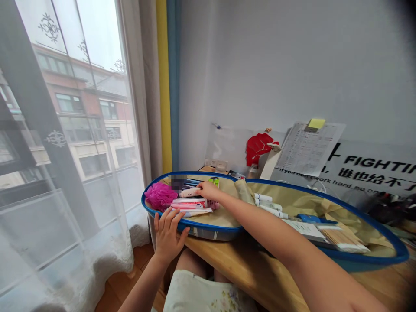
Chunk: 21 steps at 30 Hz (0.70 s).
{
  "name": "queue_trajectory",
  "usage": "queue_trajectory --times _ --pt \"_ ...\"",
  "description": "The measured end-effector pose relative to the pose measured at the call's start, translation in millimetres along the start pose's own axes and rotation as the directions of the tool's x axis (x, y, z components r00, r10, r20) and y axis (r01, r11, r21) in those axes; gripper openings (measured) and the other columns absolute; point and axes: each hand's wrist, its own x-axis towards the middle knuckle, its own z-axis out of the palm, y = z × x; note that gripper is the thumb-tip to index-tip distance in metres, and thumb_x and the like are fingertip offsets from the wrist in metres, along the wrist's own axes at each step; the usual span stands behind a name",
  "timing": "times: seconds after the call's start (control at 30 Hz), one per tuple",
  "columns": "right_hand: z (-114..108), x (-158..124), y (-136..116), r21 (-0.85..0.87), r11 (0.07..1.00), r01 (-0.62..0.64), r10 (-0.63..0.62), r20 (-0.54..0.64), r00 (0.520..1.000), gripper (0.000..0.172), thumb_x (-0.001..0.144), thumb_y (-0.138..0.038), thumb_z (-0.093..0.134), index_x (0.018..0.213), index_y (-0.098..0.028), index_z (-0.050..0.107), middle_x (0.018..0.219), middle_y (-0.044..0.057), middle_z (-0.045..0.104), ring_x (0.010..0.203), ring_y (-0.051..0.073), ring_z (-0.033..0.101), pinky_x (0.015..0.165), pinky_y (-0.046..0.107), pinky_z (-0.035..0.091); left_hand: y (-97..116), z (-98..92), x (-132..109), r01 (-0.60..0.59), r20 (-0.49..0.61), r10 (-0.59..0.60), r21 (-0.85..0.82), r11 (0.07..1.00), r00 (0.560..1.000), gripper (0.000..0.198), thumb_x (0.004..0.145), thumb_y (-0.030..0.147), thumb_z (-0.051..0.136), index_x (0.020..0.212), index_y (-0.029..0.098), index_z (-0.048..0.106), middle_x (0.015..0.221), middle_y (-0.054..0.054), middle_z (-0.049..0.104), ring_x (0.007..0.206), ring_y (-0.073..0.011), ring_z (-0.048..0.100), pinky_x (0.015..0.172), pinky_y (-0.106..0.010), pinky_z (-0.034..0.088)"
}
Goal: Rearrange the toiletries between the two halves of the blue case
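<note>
My right hand (209,190) is inside the left blue-rimmed bag (224,228), with its fingers closed on the end of a slim pale pink tube (189,193). At the near rim of that bag, my left hand (170,232) rests with its fingers spread, the tips by a white packet (196,212). A red-and-white toothpaste-like box (190,203) lies just beyond the packet. To the left sits a magenta mesh bath puff (160,196). Behind the tube are dark, pen-like items (191,184), partly blurred out.
A second blue-rimmed bag (386,242) stands on the wooden table (224,260) at right. It holds white markers (271,211), a blue item (308,218), a white box (305,229) and packed wooden sticks (341,237). Sheer curtains (65,216) hang at left; papers (307,147) are on the wall.
</note>
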Motion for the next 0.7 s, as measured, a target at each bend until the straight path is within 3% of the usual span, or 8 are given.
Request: queue_trajectory --times 0.5,0.6,0.7 --pt "17 -1 1 0.005 0.994 0.111 -0.112 0.054 0.992 0.036 0.090 -0.038 0.055 0.119 -0.017 0.056 0.119 0.008 0.058 0.102 0.018 0.059 0.087 0.040 0.051 -1 2.0 -3 0.016 0.008 -0.015 -0.012 1.000 1.000 0.034 0.090 0.035 0.047 0.118 0.019 0.056 0.118 -0.010 0.062 0.126 -0.0261 0.044 0.115 -0.048 0.010" --pt "10 -2 2 0.021 0.993 0.118 -0.119 0.043 0.992 0.035 0.090 -0.038 0.055 0.117 -0.017 0.057 0.118 0.007 0.059 0.101 0.018 0.059 0.087 0.040 0.051 -1 2.2 -3 0.012 0.003 -0.012 -0.012 1.000 1.000 0.034 0.089 0.035 0.048 0.118 0.019 0.056 0.119 -0.010 0.062 0.126 -0.0262 0.044 0.115 -0.048 0.011" --pt "-12 -4 17 0.040 0.993 0.107 -0.107 -0.004 0.994 0.033 0.090 -0.038 0.054 0.115 -0.018 0.058 0.117 0.007 0.060 0.100 0.017 0.059 0.086 0.039 0.051 -2 2.0 -4 0.019 0.016 -0.019 -0.012 1.000 1.000 0.034 0.089 0.034 0.048 0.118 0.019 0.057 0.118 -0.011 0.062 0.126 -0.0262 0.044 0.115 -0.047 0.011"
